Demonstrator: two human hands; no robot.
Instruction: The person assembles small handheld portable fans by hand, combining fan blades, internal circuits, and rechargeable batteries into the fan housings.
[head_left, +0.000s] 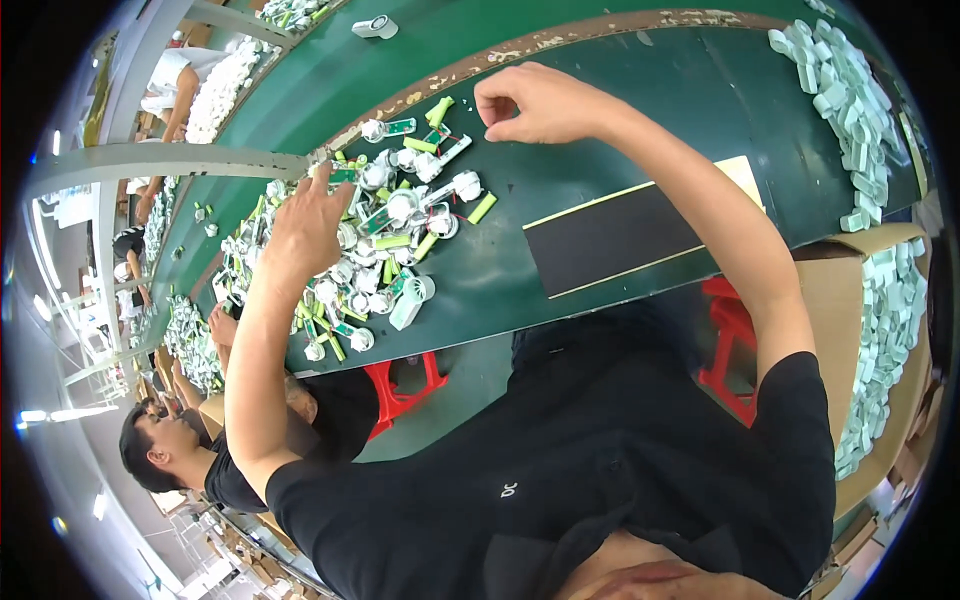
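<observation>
My left hand (308,222) reaches over a heap of small assemblies (375,205) with white round motor-like parts, green circuit boards and light-green battery-like cylinders. Its fingers are extended and apart, with the tips close to a green board (342,176); whether they touch it I cannot tell. My right hand (540,104) hovers above the green table, right of the heap's far end. Thumb and fingers curl toward each other in a loop, and nothing shows between them. Nearest to it lies a yellow-green cylinder (439,111) at the heap's edge.
A black mat (615,240) with yellow edges lies under my right forearm. Pale-green housings (840,110) are piled at the far right, and more fill a cardboard box (845,330). A metal post (170,160) stands beside the heap. A co-worker (190,460) sits at left.
</observation>
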